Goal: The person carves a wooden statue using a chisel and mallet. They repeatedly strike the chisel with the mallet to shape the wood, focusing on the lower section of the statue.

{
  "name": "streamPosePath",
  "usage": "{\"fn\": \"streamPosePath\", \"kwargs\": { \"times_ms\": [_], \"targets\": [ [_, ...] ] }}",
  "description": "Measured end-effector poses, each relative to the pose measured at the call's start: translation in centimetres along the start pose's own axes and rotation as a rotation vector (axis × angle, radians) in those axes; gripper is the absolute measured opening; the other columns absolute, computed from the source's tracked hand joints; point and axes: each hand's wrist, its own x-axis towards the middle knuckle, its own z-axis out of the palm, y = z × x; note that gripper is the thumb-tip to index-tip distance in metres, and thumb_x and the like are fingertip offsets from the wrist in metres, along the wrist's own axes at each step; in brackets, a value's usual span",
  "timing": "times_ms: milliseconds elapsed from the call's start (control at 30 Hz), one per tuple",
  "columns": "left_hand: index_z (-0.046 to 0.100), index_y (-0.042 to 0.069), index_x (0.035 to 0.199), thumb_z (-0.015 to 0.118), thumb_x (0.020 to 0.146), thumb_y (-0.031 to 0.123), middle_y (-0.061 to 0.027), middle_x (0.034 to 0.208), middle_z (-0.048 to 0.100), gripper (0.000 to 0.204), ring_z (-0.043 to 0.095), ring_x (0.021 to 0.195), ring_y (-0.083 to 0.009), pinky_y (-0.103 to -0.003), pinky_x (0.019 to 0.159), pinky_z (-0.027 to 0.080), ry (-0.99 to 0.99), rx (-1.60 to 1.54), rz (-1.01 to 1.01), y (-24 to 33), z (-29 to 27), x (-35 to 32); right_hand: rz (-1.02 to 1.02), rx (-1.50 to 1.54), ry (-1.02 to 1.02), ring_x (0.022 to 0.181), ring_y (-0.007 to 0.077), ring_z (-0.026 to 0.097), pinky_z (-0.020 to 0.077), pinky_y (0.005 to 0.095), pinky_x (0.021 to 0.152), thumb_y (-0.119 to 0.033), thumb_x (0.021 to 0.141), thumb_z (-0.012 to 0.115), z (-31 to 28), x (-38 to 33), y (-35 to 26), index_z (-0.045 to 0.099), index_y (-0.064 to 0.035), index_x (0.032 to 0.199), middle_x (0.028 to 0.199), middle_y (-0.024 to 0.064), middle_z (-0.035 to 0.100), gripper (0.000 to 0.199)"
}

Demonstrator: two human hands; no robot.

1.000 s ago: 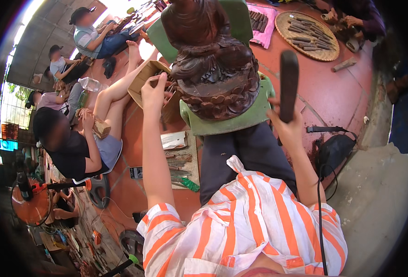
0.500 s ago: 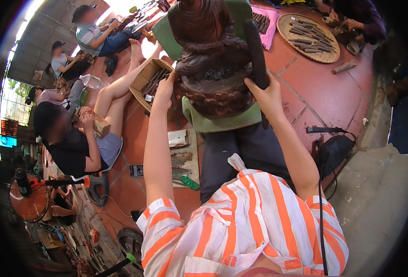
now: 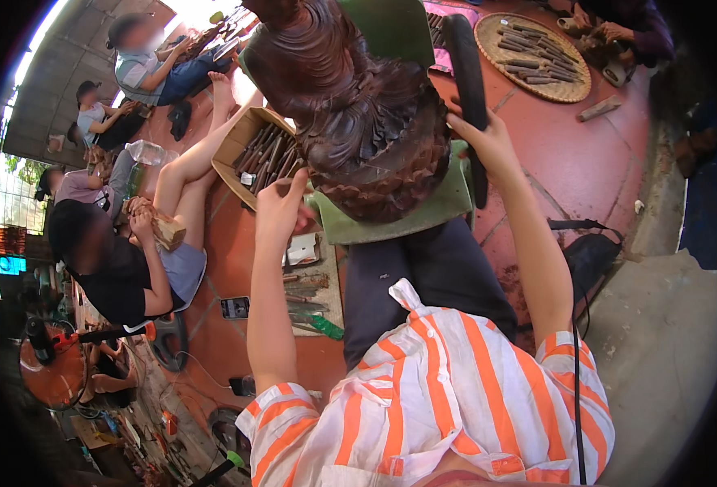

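Observation:
A dark brown carved wooden statue [image 3: 367, 122] of a seated robed figure leans to the left on a green chair [image 3: 395, 226] in front of my knees. Its top runs past the picture's upper edge. My right hand [image 3: 488, 146] reaches around the dark armrest [image 3: 466, 73] and holds the statue's right side; the armrest hides some fingers. Beside the lower left of the base is my left hand [image 3: 279, 209], thumb raised and apart from the partly hidden fingers.
A cardboard box [image 3: 227, 166] of carving tools stands left of the statue. More tools lie on a mat [image 3: 330, 280] near a phone [image 3: 235, 308] and on a round woven tray [image 3: 488, 57]. A person [image 3: 123, 252] holding a wood block sits at left; others work farther back. A black bag [image 3: 594, 260] lies right.
The statue has turned and tipped, its top going left. My left hand has come off the base and moved lower; my right hand has shifted up along the statue's side.

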Motion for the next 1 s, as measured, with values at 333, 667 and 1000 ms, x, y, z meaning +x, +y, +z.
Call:
{"fn": "streamPosePath", "kwargs": {
  "times_ms": [333,667,1000],
  "targets": [
    [0.056,0.003,0.118,0.06,0.078,0.008,-0.0087,0.087,0.055,0.04,0.058,0.078,-0.0253,-0.035,0.07,0.049,-0.761,0.307,1.174,9.1,9.3,-11.2,-0.006,-0.072,0.284,0.059,0.0076,0.05,0.0412,0.0227,0.052,-0.003,0.083,0.063,-8.9,-10.6,1.1,0.046,0.0007,0.128,0.081,0.0015,0.054,0.048],
    [0.05,0.009,0.063,0.059,0.088,0.041,-0.0063,0.056,0.05,0.041,0.054,0.049,-0.0259,-0.037,0.046,0.041,-0.213,0.184,1.324,11.4,19.2,-5.3,-0.167,0.078,0.321,0.054,0.0099,0.045,0.0398,0.0247,0.052,0.004,0.084,0.057,-13.0,-13.9,1.6,0.051,0.0014,0.107,0.074,0.0049,0.051,0.024],
    [0.053,0.007,0.06,0.051,0.093,0.023,-0.0098,0.055,0.049,0.037,0.05,0.047,-0.0309,-0.038,0.045,0.039,-0.045,0.031,1.23,11.5,18.9,-3.4,-0.341,-0.216,0.361,0.065,0.0072,0.046,0.0368,0.0201,0.06,0.006,0.076,0.07,-10.2,-12.6,0.1,0.057,-0.0001,0.093,0.073,0.0009,0.053,0.022]
  ]
}}
